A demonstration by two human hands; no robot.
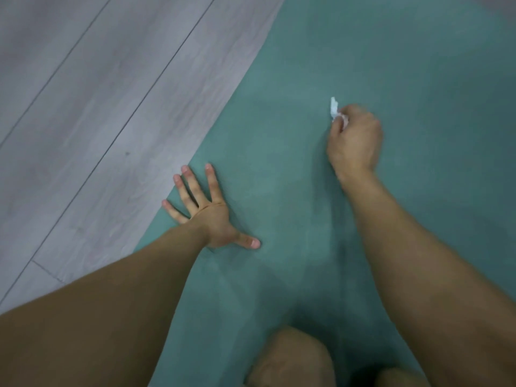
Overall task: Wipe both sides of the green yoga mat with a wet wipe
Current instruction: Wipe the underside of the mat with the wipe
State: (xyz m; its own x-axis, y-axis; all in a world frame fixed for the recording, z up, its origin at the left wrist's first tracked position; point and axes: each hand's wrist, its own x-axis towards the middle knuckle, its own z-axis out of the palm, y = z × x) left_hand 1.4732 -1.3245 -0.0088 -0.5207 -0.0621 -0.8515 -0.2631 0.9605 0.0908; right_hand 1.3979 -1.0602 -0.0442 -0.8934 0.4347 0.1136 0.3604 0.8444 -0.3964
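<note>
Top-side wiping: right hand [354,138] pinches wet wipe [335,110] mid-mat; left hand [208,210] splayed flat at yoga mat's [418,65] left edge. Next: further strokes, likely.

Room: plank floor [83,107], green yoga mat [405,57]

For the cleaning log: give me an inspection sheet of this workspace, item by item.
Surface: green yoga mat lying flat on a grey wood-look floor.
Job's things: white wet wipe, bunched, sticking out of the right hand's fingers; contact with the mat cannot be told.
Clutter: one small dark speck on the floor.
Hands: left hand flat on the mat near its edge, fingers spread; right hand grips the wet wipe, slightly blurred.
Cables: nothing seen.
Surroundings: floor planks left of the mat; a bare knee at the bottom.
</note>
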